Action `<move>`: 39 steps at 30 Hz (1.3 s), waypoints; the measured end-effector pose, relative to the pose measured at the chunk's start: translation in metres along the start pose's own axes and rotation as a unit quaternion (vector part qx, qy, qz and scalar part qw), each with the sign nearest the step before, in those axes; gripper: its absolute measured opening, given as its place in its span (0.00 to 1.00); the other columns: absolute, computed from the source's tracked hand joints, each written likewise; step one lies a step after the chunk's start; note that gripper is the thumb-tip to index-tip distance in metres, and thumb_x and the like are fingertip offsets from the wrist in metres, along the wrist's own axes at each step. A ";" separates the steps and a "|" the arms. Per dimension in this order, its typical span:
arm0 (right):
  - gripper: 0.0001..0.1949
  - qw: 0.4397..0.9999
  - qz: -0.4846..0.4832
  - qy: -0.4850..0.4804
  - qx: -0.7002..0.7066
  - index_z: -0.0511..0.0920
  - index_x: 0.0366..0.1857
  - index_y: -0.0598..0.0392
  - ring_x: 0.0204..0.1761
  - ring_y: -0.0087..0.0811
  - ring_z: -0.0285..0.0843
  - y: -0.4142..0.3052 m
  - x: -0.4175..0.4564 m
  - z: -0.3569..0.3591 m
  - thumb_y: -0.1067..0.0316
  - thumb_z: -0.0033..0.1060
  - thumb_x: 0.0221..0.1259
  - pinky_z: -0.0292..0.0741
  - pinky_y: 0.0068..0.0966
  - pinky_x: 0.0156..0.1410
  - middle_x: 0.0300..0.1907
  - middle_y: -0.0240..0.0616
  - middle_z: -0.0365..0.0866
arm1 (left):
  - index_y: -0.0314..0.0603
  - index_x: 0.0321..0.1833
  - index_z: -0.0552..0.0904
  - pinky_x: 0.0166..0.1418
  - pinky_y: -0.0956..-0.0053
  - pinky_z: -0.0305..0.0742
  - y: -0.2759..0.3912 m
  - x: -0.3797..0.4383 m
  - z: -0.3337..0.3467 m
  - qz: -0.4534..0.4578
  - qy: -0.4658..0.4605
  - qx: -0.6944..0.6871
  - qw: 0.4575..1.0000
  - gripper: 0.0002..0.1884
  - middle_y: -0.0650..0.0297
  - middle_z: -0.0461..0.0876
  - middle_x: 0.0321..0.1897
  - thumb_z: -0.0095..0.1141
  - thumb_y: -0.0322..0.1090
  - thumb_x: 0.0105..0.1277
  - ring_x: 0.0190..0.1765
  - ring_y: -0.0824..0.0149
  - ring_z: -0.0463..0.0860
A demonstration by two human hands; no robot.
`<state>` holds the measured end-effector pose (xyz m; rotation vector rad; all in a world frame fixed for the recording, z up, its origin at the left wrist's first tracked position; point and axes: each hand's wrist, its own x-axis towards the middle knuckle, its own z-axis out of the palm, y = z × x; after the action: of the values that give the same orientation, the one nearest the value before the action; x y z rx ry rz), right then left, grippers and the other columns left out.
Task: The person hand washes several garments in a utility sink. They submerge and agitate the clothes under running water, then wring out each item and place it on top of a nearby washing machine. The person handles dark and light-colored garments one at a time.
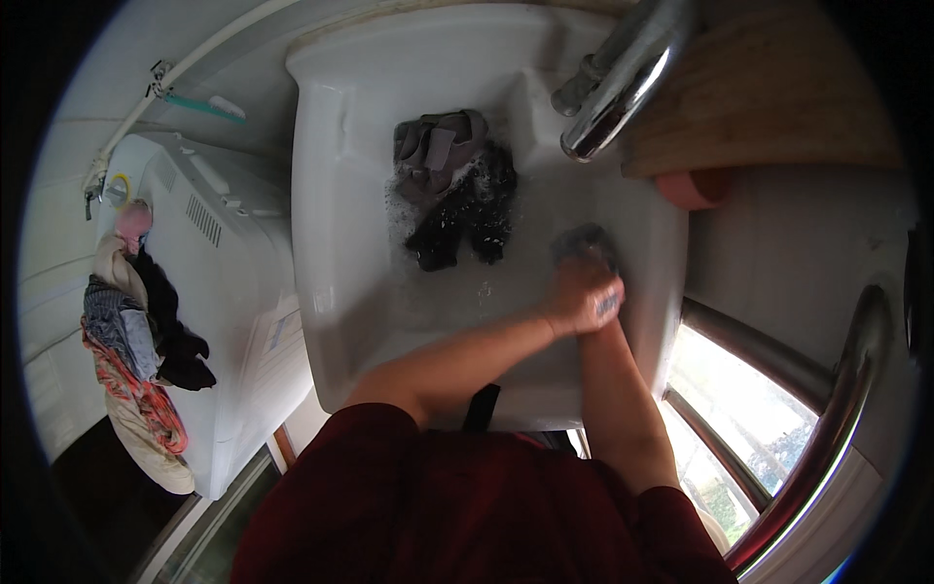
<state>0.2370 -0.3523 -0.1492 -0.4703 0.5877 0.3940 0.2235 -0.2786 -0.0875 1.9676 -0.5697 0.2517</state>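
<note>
My two hands are pressed together at the right side of a white sink (pixel 332 182). My left hand (pixel 573 296) lies over my right and grips a small dark wet cloth (pixel 585 241), which is blurred. Most of my right hand (pixel 619 288) is hidden by the left, but its fingers are closed, and a bit of grey-blue fabric shows at the fist. Left of my hands, black wet garments (pixel 438 237) rest in the sink with soap suds about them. A grey-brown garment with straps (pixel 438 146) lies bunched against them, farther back.
A chrome faucet (pixel 620 95) reaches over the sink's back right. Right of it is a wooden board (pixel 759 109). At left, clothes (pixel 120 306) lie on a white appliance (pixel 241 292), near a teal-handled brush (pixel 197 104). Metal tubing (pixel 868 350) curves past a bright window at right.
</note>
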 end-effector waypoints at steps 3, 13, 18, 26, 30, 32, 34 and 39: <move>0.19 0.993 -0.023 0.106 -0.037 0.74 0.51 0.52 0.47 0.34 0.77 -0.003 0.002 0.002 0.50 0.49 0.66 0.74 0.31 0.52 0.46 0.35 0.78 | 0.45 0.36 0.80 0.42 0.61 0.76 -0.021 0.029 -0.016 -0.163 0.019 -0.004 0.986 0.09 0.58 0.82 0.33 0.61 0.39 0.57 0.37 0.51 0.82; 0.36 0.806 -0.103 0.128 -0.568 0.62 0.66 0.61 0.69 0.35 0.60 -0.015 -0.030 0.007 0.55 0.66 0.57 0.61 0.29 0.69 0.67 0.43 0.65 | 0.50 0.50 0.78 0.53 0.62 0.69 -0.120 -0.113 -0.045 0.084 -0.400 0.266 0.873 0.14 0.59 0.75 0.50 0.53 0.37 0.61 0.53 0.55 0.74; 0.29 0.817 -0.117 0.107 -0.555 0.65 0.66 0.46 0.63 0.29 0.66 -0.008 -0.033 -0.011 0.57 0.63 0.61 0.67 0.29 0.60 0.65 0.32 0.67 | 0.54 0.52 0.79 0.54 0.61 0.68 -0.112 -0.107 -0.064 -0.209 -0.295 0.411 0.837 0.15 0.61 0.76 0.51 0.51 0.39 0.62 0.55 0.58 0.74; 0.23 0.786 -0.061 0.024 -0.615 0.73 0.58 0.55 0.60 0.28 0.71 -0.012 -0.049 0.034 0.52 0.54 0.65 0.67 0.27 0.64 0.55 0.37 0.78 | 0.45 0.51 0.77 0.52 0.61 0.73 0.027 -0.003 -0.160 -0.209 -0.524 0.117 0.818 0.16 0.57 0.77 0.50 0.56 0.34 0.59 0.52 0.54 0.78; 0.33 0.788 -0.031 -0.047 -0.613 0.74 0.58 0.56 0.56 0.31 0.75 -0.020 -0.058 0.090 0.35 0.45 0.63 0.65 0.30 0.66 0.53 0.40 0.79 | 0.43 0.49 0.78 0.51 0.67 0.73 0.113 0.059 -0.222 -0.179 -0.427 -0.027 0.886 0.14 0.58 0.80 0.44 0.58 0.33 0.59 0.48 0.60 0.79; 0.34 0.808 0.025 -0.104 -0.579 0.73 0.59 0.54 0.55 0.32 0.76 -0.020 -0.061 0.105 0.34 0.44 0.63 0.67 0.30 0.65 0.54 0.38 0.79 | 0.43 0.48 0.79 0.52 0.71 0.72 0.140 0.089 -0.246 -0.163 -0.375 -0.082 0.909 0.14 0.60 0.81 0.40 0.59 0.34 0.60 0.46 0.67 0.79; 0.33 0.841 0.119 -0.189 -0.492 0.71 0.61 0.52 0.53 0.33 0.77 -0.015 -0.064 0.120 0.35 0.44 0.64 0.71 0.30 0.62 0.54 0.38 0.78 | 0.42 0.48 0.79 0.53 0.75 0.71 0.155 0.112 -0.264 -0.132 -0.308 -0.118 0.935 0.13 0.64 0.81 0.41 0.58 0.33 0.61 0.46 0.72 0.78; 0.35 0.891 0.243 -0.247 -0.293 0.70 0.60 0.54 0.49 0.44 0.80 -0.009 -0.078 0.143 0.31 0.39 0.64 0.76 0.37 0.56 0.52 0.45 0.78 | 0.40 0.48 0.80 0.52 0.77 0.72 0.156 0.151 -0.297 -0.172 -0.184 -0.117 0.961 0.12 0.65 0.81 0.40 0.56 0.33 0.62 0.44 0.74 0.77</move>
<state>0.2439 -0.3017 0.0057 -0.7665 0.0609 1.1538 0.2986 -0.1135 0.2325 1.8503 -0.4564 -0.3898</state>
